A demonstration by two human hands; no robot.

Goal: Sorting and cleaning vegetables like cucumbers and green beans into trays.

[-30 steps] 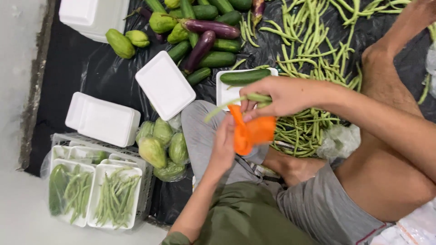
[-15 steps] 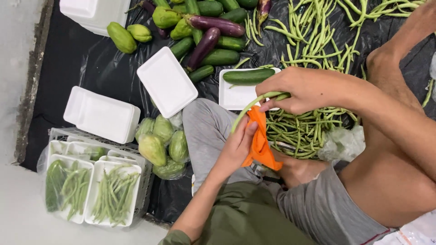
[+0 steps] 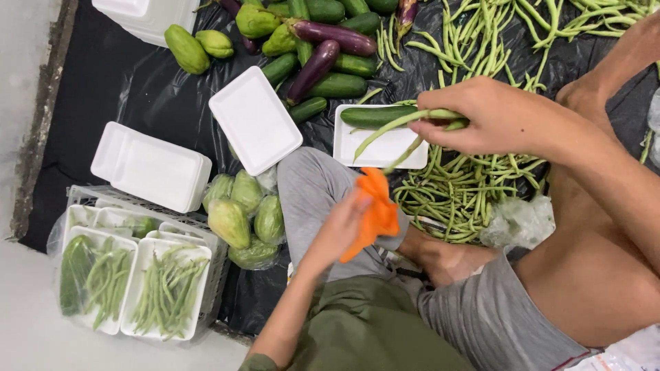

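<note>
Closest in, the left hand sits over the grey-clad knee, fingers curled around an orange cloth that hangs bunched out of the grip. Just past it, the right hand is up off the floor with its fingers pinched tight on a couple of long green beans; the beans droop down and to the left, their tips hanging over a white foam tray that has a cucumber lying along its far edge. Below that hand there's a loose pile of beans on the black plastic sheet, with a crumpled clear bag beside it. Off to the left: a bag of pale green squash, packed bean trays in a crate, and empty foam trays. Farthest back lie purple eggplants among more cucumbers.
</note>
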